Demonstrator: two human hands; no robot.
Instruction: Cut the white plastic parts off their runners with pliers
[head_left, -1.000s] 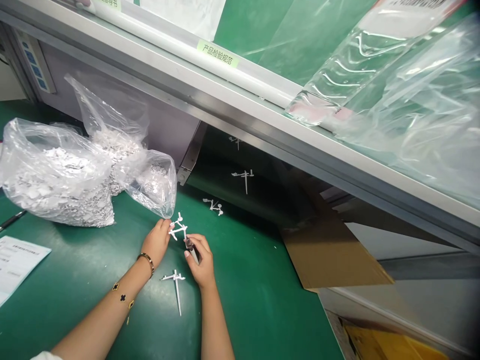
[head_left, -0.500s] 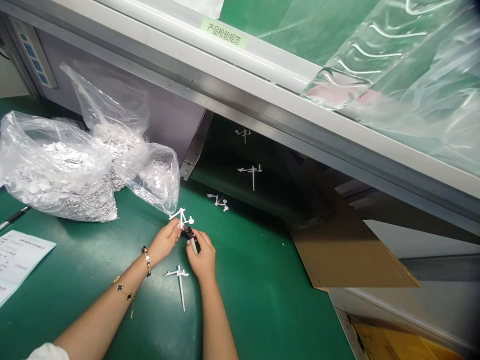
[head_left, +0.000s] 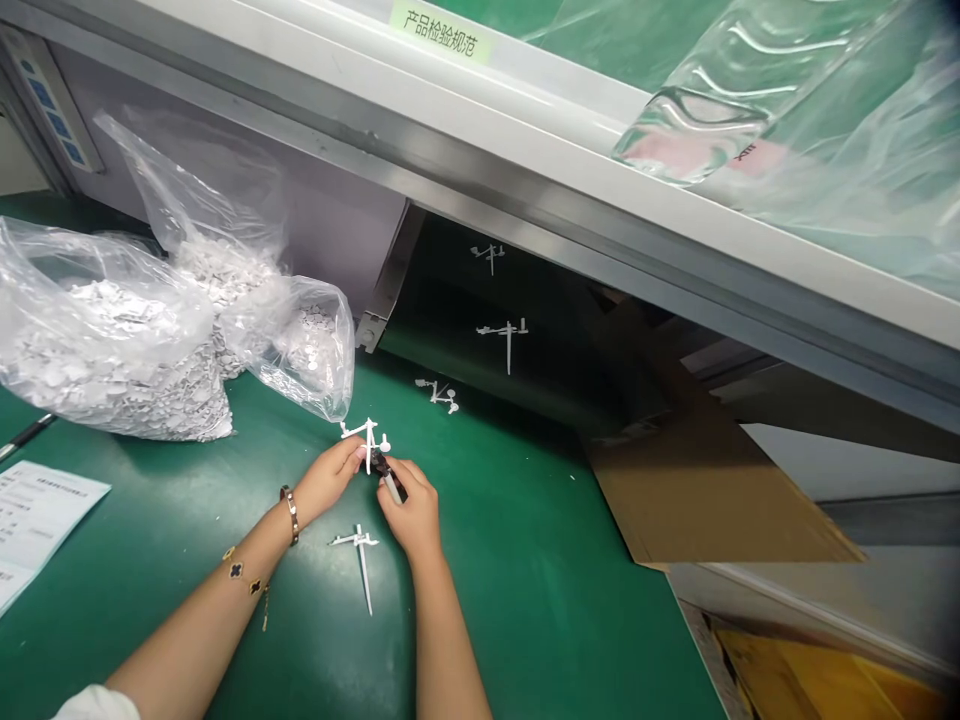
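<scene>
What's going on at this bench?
A person is working at a green bench. Their left hand pinches a white plastic runner, and their right hand holds a small dark-tipped tool right beside it. Another runner lies on the bench, near a clear bag of white plastic pieces.

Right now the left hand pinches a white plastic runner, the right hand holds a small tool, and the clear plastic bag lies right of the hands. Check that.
Wrong on one point: the head view shows the clear plastic bag left of the hands, not right. The left hand does pinch the white plastic runner, and the right hand holds the small tool.
</scene>
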